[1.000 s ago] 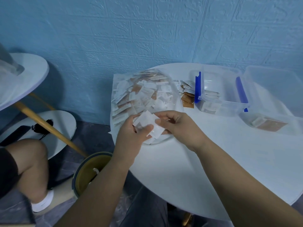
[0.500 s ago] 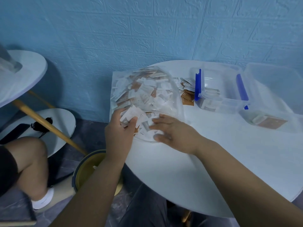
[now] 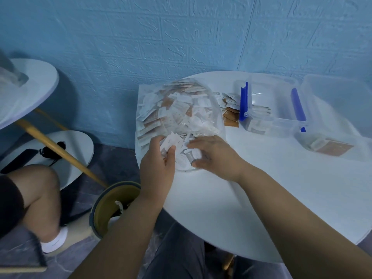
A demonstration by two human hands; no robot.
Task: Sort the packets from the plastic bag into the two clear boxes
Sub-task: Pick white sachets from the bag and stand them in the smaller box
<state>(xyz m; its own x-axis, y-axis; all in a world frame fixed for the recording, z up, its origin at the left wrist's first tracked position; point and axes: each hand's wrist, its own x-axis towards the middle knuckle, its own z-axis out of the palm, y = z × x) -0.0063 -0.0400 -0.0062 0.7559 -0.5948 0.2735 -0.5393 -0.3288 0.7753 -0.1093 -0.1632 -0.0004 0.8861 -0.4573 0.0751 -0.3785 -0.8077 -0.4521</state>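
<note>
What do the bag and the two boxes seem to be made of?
Bag: thin, glossy clear plastic film; packets show through its wrinkles. Left box and right box: rigid clear plastic, probably; contents visible through smooth walls.

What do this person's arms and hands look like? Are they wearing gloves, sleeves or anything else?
The left forearm and right forearm are bare up to the frame's edge; no sleeves show. The left hand and right hand have no gloves, and I see no rings, watch or wristband.

Home-like room: blue embossed wall (image 3: 181,37), round white table (image 3: 261,188), side table (image 3: 34,91), floor bin (image 3: 112,202).
</note>
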